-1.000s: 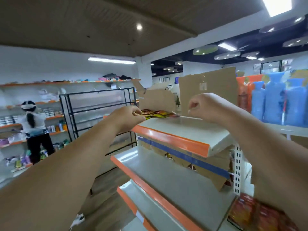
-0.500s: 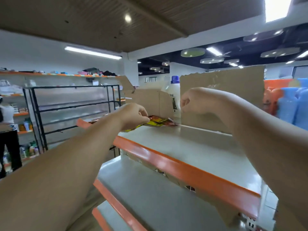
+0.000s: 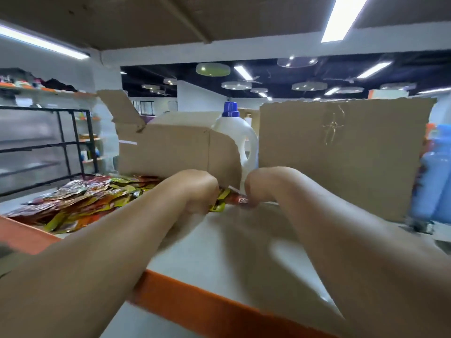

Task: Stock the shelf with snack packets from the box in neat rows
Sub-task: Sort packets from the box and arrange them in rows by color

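Head view, starting at nine o'clock: a black metal-framed rack (image 3: pixel 61 142) stands well behind the shelving. Nearer, a loose spread of shiny red, yellow and orange foil snack packets (image 3: pixel 80 203) lies on the white shelf with the orange front lip (image 3: pixel 219 242). At eleven o'clock an open brown cardboard box (image 3: pixel 170 150) sits on the shelf just behind the packets, one flap raised.

At the centre, the left hand (image 3: pixel 195 191) is curled and pinches the left end of one red-and-yellow packet (image 3: pixel 227 200), held low over the shelf just beside the spread. At twelve o'clock, behind it, stands a white plastic jug with a blue cap (image 3: pixel 234 132). The right hand (image 3: pixel 263 186) is curled too and pinches the packet's right end, though its fingertips are mostly hidden.

At two o'clock a flat brown cardboard panel (image 3: pixel 341 154) stands upright, and at three o'clock are blue plastic bottles (image 3: pixel 436 172).

The step looks like laying this packet down. To do it well, I would keep it flat and taut between both pinches. Square its long edge to the orange lip, then set it against the right edge of the spread, same face up. Both ends should go down together, since foil probably slides. The spread itself looks uneven and would need straightening into rows.
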The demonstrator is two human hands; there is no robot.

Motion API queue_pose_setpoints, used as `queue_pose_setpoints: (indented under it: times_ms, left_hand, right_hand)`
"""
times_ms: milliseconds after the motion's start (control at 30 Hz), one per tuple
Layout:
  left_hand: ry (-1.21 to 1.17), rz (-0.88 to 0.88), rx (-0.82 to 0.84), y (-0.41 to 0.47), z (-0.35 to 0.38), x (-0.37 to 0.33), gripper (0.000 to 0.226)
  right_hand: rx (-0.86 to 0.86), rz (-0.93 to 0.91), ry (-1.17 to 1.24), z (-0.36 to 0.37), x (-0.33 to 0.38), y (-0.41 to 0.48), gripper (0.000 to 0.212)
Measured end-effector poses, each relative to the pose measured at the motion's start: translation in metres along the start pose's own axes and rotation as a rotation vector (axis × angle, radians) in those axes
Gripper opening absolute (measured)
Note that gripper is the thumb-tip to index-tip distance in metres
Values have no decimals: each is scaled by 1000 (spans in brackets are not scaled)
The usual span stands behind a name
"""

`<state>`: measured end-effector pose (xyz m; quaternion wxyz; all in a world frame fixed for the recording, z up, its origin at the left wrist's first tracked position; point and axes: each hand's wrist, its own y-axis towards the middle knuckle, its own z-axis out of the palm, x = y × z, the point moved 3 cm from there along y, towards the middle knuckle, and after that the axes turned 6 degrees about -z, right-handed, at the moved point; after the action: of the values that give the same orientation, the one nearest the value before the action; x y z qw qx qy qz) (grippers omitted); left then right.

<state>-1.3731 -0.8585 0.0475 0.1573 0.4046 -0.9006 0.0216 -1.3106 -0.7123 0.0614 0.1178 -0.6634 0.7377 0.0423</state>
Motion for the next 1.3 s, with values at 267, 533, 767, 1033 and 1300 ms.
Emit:
queue_pose_setpoints:
  times_ms: [267,533,767,1033,1300]
  left_hand:
    - [88,83,-221,12,14,-6,12]
    - [-399,183,-462,-11,-7,3,16]
    - [-588,313,-206,-27,-8,-16,39]
    - [-616,267,-56,-14,5,-22,27]
    - [-436,187,31,-11,13,-28,37]
  right_hand:
    - [-211,106,21,35,12,23,24]
    - [-543,87,449,-15,-28,-32,8]
    - [-512,150,561,-25,-50,-56,28]
    - [77,268,66,11,-37,-28,28]
    - [518,473,400,38,-57,-30,69]
